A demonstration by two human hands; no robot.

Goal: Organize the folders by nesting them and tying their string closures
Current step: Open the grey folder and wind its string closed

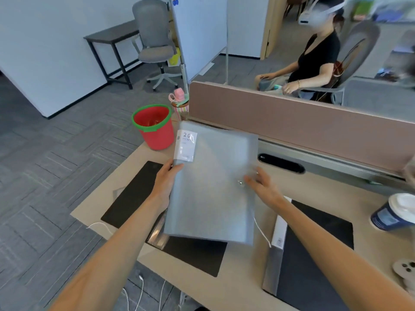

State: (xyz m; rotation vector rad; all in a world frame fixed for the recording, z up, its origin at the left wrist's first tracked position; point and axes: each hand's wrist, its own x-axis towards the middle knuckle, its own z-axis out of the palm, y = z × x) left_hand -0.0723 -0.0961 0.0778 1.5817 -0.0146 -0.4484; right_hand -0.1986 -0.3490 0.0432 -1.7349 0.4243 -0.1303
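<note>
I hold a translucent grey folder (211, 187) above the desk, tilted, with a white "20 pockets" label at its top left. My left hand (165, 182) grips its left edge. My right hand (262, 185) rests on its front by the small metal button, fingers spread. A white string (261, 232) hangs from the folder's right edge. A dark folder (190, 252) lies on the desk under it, another dark folder (134, 196) lies to the left, and a third (314, 254) with a white spine lies to the right.
A red bucket with a green rim (153, 126) stands on the desk's far left corner. A paper coffee cup (395, 212) sits at the right. A brown divider (292, 122) backs the desk; a person sits beyond it. White cables hang at the front edge.
</note>
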